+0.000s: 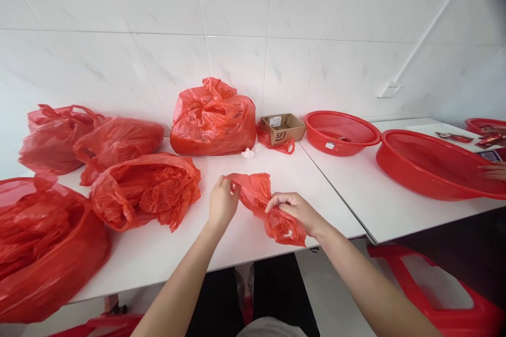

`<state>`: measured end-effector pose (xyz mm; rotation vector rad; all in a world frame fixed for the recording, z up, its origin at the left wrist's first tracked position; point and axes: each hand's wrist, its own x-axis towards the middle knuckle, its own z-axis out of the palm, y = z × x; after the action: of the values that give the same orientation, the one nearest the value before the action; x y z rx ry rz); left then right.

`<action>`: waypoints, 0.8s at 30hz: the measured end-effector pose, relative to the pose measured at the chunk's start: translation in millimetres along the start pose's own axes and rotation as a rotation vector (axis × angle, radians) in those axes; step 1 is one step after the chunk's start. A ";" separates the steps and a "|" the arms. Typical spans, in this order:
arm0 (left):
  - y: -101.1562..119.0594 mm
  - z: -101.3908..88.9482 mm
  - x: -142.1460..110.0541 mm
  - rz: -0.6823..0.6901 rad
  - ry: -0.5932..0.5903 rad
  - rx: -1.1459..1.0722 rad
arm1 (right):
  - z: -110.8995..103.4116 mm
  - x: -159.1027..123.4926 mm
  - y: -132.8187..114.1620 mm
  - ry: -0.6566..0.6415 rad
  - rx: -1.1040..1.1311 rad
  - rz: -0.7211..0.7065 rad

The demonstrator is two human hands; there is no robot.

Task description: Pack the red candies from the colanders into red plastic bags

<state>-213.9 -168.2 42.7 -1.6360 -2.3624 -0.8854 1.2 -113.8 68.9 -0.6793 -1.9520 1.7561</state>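
In the head view, the left hand (223,202) pinches the upper edge of a thin red plastic bag (259,205) and the right hand (294,210) closes over its lower part, holding it over the white table (190,258) near 12 o'clock. It looks light, soft and slippery, best held by its bunched folds. A full red bag (213,118) sits farther out at 12 o'clock, a cardboard box (282,129) at 1 o'clock.

Bare forearms (185,279), black trousers (280,284), grey top (271,328).

Four hands (223,202), four basins (348,145), one carton (282,129)
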 end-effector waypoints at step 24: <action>16.0 -72.4 -36.0 -0.004 -0.115 0.063 | 3.6 1.0 2.5 0.044 -0.772 -0.099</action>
<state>-200.7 -232.2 92.9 -1.7010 -2.4424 -0.7283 -1.5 -115.9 66.0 -0.8219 -2.5721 0.8764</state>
